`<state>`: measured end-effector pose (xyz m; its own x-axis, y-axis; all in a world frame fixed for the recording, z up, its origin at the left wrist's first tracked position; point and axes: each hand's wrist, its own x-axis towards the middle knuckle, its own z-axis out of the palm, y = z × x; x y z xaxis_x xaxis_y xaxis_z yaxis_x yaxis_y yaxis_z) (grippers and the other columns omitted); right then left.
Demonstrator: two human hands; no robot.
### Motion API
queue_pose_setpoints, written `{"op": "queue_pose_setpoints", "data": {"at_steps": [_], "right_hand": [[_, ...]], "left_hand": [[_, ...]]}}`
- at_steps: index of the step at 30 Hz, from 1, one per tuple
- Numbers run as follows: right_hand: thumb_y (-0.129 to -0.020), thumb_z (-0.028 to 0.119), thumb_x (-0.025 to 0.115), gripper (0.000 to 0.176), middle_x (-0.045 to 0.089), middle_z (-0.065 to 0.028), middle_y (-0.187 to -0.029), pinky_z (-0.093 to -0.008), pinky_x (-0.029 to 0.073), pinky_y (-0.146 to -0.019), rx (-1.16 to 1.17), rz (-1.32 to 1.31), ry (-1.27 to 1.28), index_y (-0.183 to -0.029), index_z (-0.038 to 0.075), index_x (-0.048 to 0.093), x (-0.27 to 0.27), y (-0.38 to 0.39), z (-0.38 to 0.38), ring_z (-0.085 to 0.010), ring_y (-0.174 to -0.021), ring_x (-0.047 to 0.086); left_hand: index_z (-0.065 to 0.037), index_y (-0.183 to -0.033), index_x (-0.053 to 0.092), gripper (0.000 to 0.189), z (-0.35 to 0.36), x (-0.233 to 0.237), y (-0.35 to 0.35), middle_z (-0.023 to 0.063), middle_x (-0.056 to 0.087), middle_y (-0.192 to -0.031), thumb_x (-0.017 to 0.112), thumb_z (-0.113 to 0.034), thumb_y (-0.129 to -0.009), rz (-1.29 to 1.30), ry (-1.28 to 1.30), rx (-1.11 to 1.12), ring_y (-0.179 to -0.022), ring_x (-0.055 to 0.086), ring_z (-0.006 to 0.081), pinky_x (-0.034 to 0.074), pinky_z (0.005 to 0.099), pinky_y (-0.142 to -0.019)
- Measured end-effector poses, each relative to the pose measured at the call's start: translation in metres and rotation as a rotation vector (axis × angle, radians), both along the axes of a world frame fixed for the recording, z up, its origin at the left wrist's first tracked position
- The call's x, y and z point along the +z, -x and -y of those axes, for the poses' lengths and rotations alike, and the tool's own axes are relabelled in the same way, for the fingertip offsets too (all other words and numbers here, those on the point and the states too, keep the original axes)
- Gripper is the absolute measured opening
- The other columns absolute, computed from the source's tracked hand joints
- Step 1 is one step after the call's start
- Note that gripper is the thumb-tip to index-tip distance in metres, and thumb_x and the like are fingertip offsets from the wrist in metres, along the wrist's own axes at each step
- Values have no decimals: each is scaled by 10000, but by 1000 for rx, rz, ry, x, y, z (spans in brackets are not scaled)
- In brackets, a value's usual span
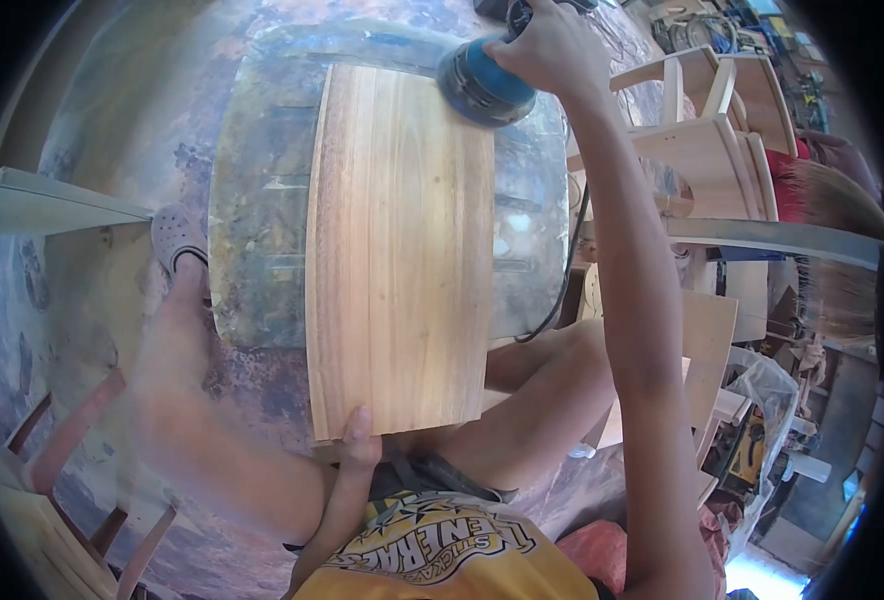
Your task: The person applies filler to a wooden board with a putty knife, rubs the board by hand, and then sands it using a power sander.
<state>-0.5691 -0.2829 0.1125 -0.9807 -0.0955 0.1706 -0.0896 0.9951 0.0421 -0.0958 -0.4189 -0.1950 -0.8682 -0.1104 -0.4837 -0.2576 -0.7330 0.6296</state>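
Note:
A wide pale wooden board (402, 250) with straight grain lies lengthwise in front of me. My left hand (360, 450) grips its near edge, thumb on top and the other fingers hidden below. At the far right corner, my right hand (557, 50) is wrapped round a teal power sander (484, 85). The sander's round body overlaps the board's edge; its underside is hidden. A black cord (565, 290) runs down on the right. Beneath the board is a worn, dusty low table top (262, 190).
Wooden furniture frames (707, 125) stand at the right, by a bristle broom (832, 195). Wooden chair-like parts (72, 440) are at the lower left, and a pale plank (62, 205) juts in at the left. Tools and plastic (762, 400) clutter the lower right.

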Motion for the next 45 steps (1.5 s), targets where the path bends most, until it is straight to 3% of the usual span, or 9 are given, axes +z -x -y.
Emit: {"op": "queue_pose_setpoints", "data": {"at_steps": [7, 10, 16, 24, 27, 34, 37, 43, 45], "right_hand": [[-734, 267, 727, 487, 655, -259, -1092, -508, 540, -847, 35, -48, 62, -1163, 85, 584, -7, 18, -4, -432, -1020, 667], [-736, 283, 750, 519, 658, -253, -1083, -506, 538, -846, 58, 71, 1, -1188, 89, 583, 4, -10, 5, -428, -1036, 661], [-720, 297, 801, 499, 667, -219, -1055, -506, 524, -876, 241, -152, 22, -1150, 108, 633, 3, -100, 13, -410, -1017, 660], [-708, 224, 758, 419, 663, -225, -1003, -484, 542, -810, 107, -119, 45, -1085, 89, 637, -5, -69, 6, -404, -954, 664], [-725, 405, 781, 526, 671, -206, -1122, -483, 552, -864, 217, -163, -4, -1197, 213, 649, -20, -82, 5, -405, -1019, 682], [-721, 385, 802, 511, 668, -178, -1096, -488, 537, -854, 343, -106, 104, -1174, 215, 635, -19, -111, 33, -401, -995, 679], [-707, 206, 737, 387, 659, -222, -965, -492, 535, -784, 331, -43, 194, -1056, 82, 627, -12, -64, 40, -394, -900, 661], [-736, 358, 819, 488, 656, -167, -1066, -484, 539, -842, 286, -115, -78, -1166, 220, 635, -16, -64, 41, -392, -975, 678], [-738, 336, 802, 462, 652, -174, -1077, -490, 552, -817, 337, -101, -10, -1156, 216, 645, -16, -98, 42, -395, -965, 682]], "left_hand": [[45, -1437, 440, 519, -10, 55, 35, 129, 514, -1455, 580, -92, -957, -60, -182, 186, -1348, 503, 267, 408, 451, -1145], [-24, -1506, 399, 660, -9, 27, 24, 124, 520, -1458, 624, -241, -924, -22, -192, 128, -1354, 512, 278, 422, 447, -1141], [-48, -1506, 416, 629, -17, 76, 44, 106, 519, -1461, 639, -168, -930, 5, -232, 147, -1365, 501, 268, 429, 453, -1132], [-87, -1505, 407, 652, -1, 108, 73, 78, 541, -1417, 676, -21, -915, 94, -380, 124, -1301, 554, 200, 494, 393, -1085], [-85, -1473, 438, 608, -17, 115, 76, 81, 570, -1374, 678, -11, -920, 56, -353, 158, -1259, 586, 191, 522, 370, -1062], [-68, -1465, 447, 593, -14, 104, 69, 85, 571, -1367, 679, -17, -921, -10, -350, 92, -1258, 583, 197, 520, 350, -1039], [-44, -1448, 465, 588, -16, 99, 68, 80, 575, -1357, 705, -42, -911, -2, -260, 72, -1246, 579, 189, 512, 343, -1017], [13, -1365, 537, 543, -27, 86, 64, 88, 628, -1271, 762, -103, -884, -25, -43, 121, -1130, 623, 193, 520, 357, -973], [30, -1327, 564, 491, -24, 75, 60, 105, 649, -1219, 742, -102, -889, -113, 325, -25, -1063, 645, 195, 534, 358, -933]]}}
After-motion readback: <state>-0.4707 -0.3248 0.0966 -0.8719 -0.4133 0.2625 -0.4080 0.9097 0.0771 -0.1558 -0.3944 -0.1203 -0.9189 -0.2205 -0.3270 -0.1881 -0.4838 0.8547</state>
